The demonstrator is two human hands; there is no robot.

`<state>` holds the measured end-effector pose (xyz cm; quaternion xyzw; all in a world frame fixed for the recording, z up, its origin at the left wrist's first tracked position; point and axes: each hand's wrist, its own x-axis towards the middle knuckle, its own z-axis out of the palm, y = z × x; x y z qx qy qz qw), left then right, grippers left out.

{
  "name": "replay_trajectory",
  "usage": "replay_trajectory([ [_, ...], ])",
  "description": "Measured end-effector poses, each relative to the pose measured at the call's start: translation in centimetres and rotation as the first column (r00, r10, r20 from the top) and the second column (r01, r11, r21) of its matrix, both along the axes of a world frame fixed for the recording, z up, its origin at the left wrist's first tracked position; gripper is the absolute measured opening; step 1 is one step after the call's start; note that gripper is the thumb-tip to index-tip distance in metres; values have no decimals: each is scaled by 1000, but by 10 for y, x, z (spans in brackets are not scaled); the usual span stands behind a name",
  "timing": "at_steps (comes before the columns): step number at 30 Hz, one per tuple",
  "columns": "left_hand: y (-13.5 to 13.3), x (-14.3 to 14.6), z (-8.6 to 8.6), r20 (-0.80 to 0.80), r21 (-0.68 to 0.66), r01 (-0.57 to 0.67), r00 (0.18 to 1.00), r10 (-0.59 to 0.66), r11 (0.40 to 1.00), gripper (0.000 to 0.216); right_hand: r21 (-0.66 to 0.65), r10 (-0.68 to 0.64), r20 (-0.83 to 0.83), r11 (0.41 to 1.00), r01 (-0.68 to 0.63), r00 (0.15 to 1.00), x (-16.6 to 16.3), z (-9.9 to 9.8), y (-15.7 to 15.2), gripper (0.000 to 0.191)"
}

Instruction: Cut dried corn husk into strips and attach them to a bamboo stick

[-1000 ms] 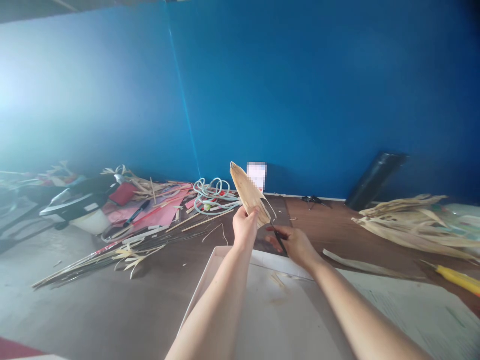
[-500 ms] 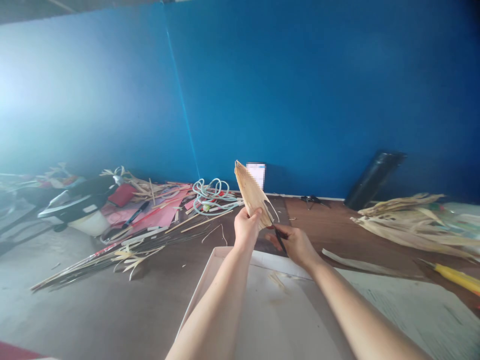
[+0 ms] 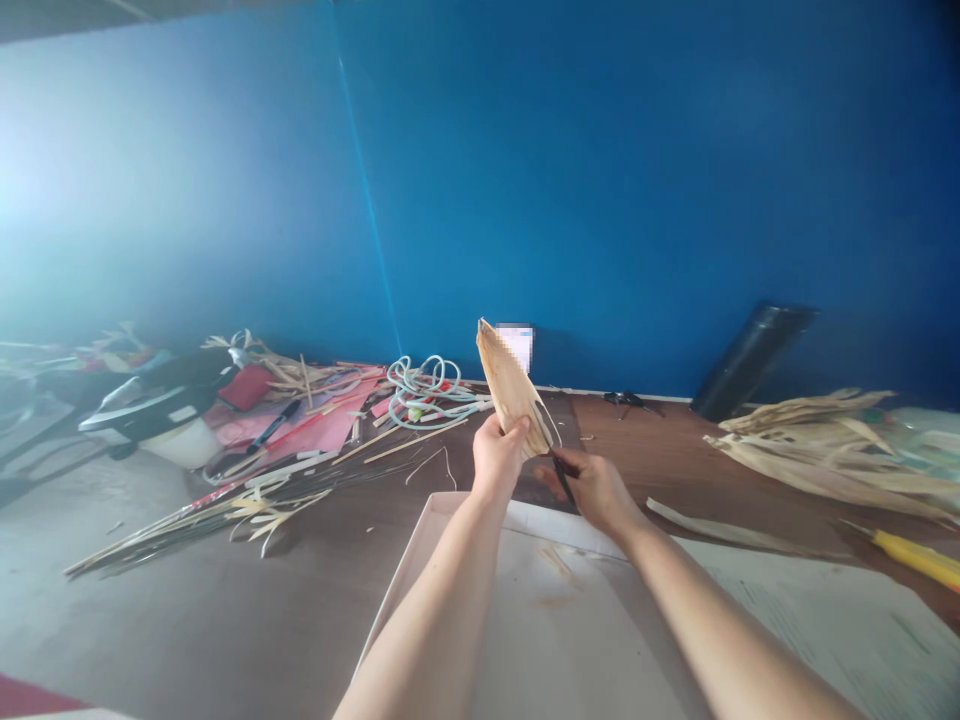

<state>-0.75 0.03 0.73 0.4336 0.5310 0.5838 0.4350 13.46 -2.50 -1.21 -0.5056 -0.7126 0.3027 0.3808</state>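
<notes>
My left hand [image 3: 498,455] is closed on a pale dried corn husk [image 3: 510,385], thumb across its lower part. The husk tilts up and to the left, its tip in front of the blue wall. A thin strip [image 3: 553,422] curls away from its right edge. My right hand [image 3: 598,490] is closed around black scissors [image 3: 564,482] at the husk's lower right end; the fingers partly hide them. Below both hands lies a shallow white box lid [image 3: 570,630] with a few husk scraps [image 3: 556,560] in it.
Thin sticks and wires [image 3: 202,520], pink paper [image 3: 326,420] and a coiled pale-blue cord [image 3: 427,395] lie to the left. More husks [image 3: 810,430], a black roll [image 3: 754,360], a yellow-handled tool [image 3: 919,560] and a printed sheet [image 3: 840,610] are on the right. A blue wall [image 3: 600,180] rises behind.
The husk and both hands have shifted very slightly right in view, along with the whole scene. Both hands keep their hold, and the husk tilts a little differently.
</notes>
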Motion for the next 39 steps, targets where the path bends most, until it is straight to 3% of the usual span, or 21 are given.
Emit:
replay_trajectory([
  [10,1,1,-3,11,2,27,1000,-27,1000,25,41,-19,24,999,18,1000,1,-1,-1,26],
  [17,-1,2,0,-2,-15,6,1000,-6,1000,24,25,-20,-3,999,21,1000,-2,3,-2,29],
  [21,3,-2,-3,19,8,5,1000,-5,1000,26,-31,-18,-21,999,17,1000,0,-2,1,22],
  [26,8,-8,-7,21,11,-30,999,30,999,28,-186,-90,-163,981,59,982,3,-12,11,38],
  [31,5,-7,-5,-64,20,-29,997,30,999,23,-233,-196,-335,965,121,922,9,-13,17,41],
  [39,-4,3,1,-241,12,61,969,-56,998,15,-229,-116,-502,973,-2,857,10,-4,11,46],
])
